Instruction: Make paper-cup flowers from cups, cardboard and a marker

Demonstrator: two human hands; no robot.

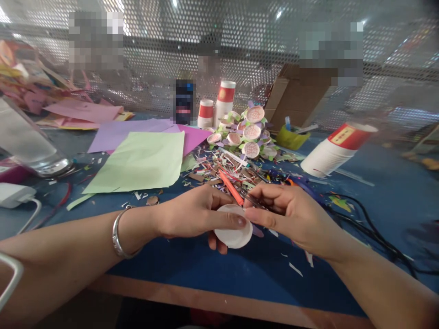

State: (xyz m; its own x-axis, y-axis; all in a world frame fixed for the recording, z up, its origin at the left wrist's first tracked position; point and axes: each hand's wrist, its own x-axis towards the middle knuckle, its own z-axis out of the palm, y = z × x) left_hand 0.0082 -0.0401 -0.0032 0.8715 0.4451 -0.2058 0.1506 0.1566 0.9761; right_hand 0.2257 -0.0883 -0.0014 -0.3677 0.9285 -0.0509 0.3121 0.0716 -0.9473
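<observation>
My left hand [199, 212] grips a small white paper cup bottom [233, 235], with the thumb lying across its face and fingers beneath. My right hand [291, 219] is closed in a pinch at the upper right edge of that disc. Dark thin lines show by its fingers; what the pinch holds is hidden. An orange marker-like stick [231, 187] lies on paper scraps [212, 167] just beyond the disc. Farther back is a pile of paper flowers [252, 132], round discs with red grid lines and green and purple petals.
Red-and-white paper cup stacks [224, 103] stand at the back; another stack [329, 153] leans at right. Green paper [147, 160] covers purple sheets at left, near a clear glass [37, 146]. A yellow-green container [291, 137], black cables [370, 228] and a phone [184, 103] are also there.
</observation>
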